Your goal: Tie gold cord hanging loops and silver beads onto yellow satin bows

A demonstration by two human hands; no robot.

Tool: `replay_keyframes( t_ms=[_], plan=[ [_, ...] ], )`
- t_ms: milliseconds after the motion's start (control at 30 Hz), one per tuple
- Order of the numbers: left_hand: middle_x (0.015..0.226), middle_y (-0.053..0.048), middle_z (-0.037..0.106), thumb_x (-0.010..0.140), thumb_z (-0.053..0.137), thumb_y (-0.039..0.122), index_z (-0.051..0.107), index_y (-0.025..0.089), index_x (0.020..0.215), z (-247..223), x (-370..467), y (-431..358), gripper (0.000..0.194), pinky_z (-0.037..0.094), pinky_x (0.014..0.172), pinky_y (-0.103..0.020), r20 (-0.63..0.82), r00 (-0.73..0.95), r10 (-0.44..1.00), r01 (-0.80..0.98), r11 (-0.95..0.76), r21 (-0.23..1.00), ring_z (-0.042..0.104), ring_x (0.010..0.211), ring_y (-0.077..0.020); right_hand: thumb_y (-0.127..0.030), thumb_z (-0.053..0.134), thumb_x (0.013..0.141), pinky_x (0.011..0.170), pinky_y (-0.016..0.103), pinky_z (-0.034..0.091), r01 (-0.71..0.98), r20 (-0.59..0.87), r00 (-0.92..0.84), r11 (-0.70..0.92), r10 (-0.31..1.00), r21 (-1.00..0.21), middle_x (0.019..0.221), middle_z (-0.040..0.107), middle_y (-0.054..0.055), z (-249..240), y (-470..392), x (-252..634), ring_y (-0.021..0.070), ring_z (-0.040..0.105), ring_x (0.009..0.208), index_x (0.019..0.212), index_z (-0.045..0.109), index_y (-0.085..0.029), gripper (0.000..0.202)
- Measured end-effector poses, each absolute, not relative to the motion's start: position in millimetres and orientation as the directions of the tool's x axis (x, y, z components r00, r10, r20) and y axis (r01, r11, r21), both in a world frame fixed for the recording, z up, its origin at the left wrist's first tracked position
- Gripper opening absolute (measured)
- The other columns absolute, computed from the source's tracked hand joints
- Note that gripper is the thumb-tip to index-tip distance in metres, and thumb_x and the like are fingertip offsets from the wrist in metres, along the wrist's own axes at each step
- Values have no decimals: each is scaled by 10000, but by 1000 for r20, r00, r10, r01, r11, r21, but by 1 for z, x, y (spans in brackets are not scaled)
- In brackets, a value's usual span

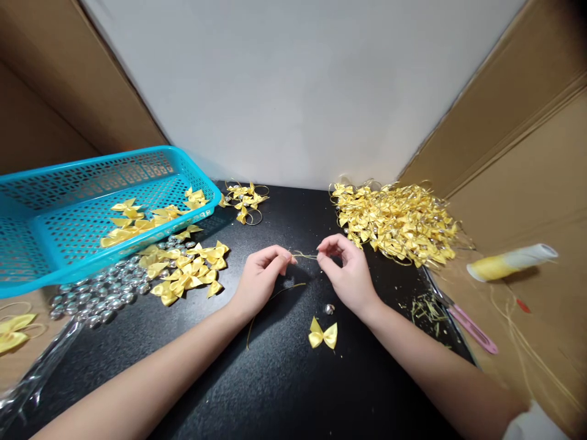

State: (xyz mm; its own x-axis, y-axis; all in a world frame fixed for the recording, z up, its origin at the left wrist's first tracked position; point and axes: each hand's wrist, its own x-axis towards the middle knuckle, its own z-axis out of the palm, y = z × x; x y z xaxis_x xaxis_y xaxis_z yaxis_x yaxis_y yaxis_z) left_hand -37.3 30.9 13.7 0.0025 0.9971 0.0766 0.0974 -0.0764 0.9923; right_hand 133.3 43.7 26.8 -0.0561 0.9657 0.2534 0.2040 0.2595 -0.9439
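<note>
Between my two hands runs a thin gold elastic cord, stretched level above the black tabletop. My left hand pinches one end of it between thumb and fingers. The other end sits in the closed fingertips of my right hand. Another length of gold cord lies curved on the table below, partly hidden by my left hand. A single silver bell rests below my right hand, and just nearer to me lies one yellow satin bow.
At left stands a blue basket with yellow bows inside. Beside it lie silver bells and loose bows. Finished-looking bows on cords form a heap at right, near pink-handled scissors, cord scraps and a yellow-white spool.
</note>
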Motion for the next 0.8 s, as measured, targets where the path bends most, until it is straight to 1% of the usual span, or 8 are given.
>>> replay_keyframes(
  t_ms=[133, 267, 333, 433, 567, 700, 767, 800],
  plan=[
    [653, 9, 619, 828, 548, 304, 616, 168, 660, 18, -40, 31, 227, 397, 652, -253, 81, 39, 996, 159, -86, 983, 528, 638, -139, -124, 551, 734, 783, 335, 461, 360, 368, -40, 357, 929, -862, 833, 616, 24, 31, 51, 142, 183, 577, 814, 811, 612, -196, 122],
    [652, -6, 606, 860, 532, 353, 635, 164, 691, 24, -43, 32, 274, 386, 638, -271, 144, 127, 981, 351, -181, 919, 520, 643, -156, -174, 642, 774, 869, 349, 471, 351, 391, -273, 469, 879, -810, 1035, 673, 59, 34, 46, 139, 200, 611, 967, 1024, 659, -196, 252],
    [628, -7, 594, 885, 512, 349, 650, 169, 694, 28, -44, 33, 296, 376, 644, -276, 203, 223, 953, 458, -286, 842, 507, 653, -162, -186, 683, 782, 844, 334, 490, 335, 345, -361, 466, 866, -819, 974, 715, 51, 34, 43, 134, 188, 649, 910, 1018, 687, -195, 237],
    [605, -6, 597, 921, 485, 326, 677, 177, 721, 34, -48, 37, 315, 361, 668, -289, 272, 366, 890, 578, -447, 683, 480, 651, -164, -172, 683, 810, 755, 309, 493, 403, 292, -391, 448, 873, -798, 787, 745, 22, 36, 46, 135, 160, 669, 733, 823, 736, -203, 63],
    [619, -13, 613, 937, 490, 311, 695, 165, 764, 39, -55, 42, 306, 354, 675, -298, 293, 397, 870, 668, -493, 557, 475, 654, -166, -147, 688, 794, 762, 332, 474, 629, 120, -509, 463, 853, -624, 756, 747, 16, 52, 67, 164, 168, 663, 712, 739, 739, -208, 97],
    [644, -19, 641, 946, 482, 321, 704, 157, 778, 41, -58, 44, 323, 373, 669, -291, 245, 388, 888, 676, -455, 579, 495, 651, -164, -133, 630, 806, 817, 420, 469, 875, -54, -399, 363, 915, -320, 750, 729, 25, 69, 86, 200, 208, 665, 732, 727, 711, -198, 131],
    [677, -27, 665, 947, 476, 333, 714, 156, 798, 44, -58, 45, 332, 383, 668, -287, 213, 398, 893, 666, -440, 602, 520, 675, -170, -170, 652, 800, 866, 463, 463, 892, -16, -364, 343, 931, -294, 867, 740, 56, 72, 87, 205, 252, 671, 851, 801, 714, -193, 66],
    [698, -31, 677, 946, 476, 340, 719, 158, 809, 45, -58, 44, 334, 389, 670, -285, 192, 408, 893, 659, -434, 615, 535, 692, -173, -201, 672, 795, 900, 472, 458, 869, 35, -369, 359, 929, -340, 954, 738, 72, 71, 84, 202, 267, 664, 931, 871, 715, -192, 87]
  ],
)
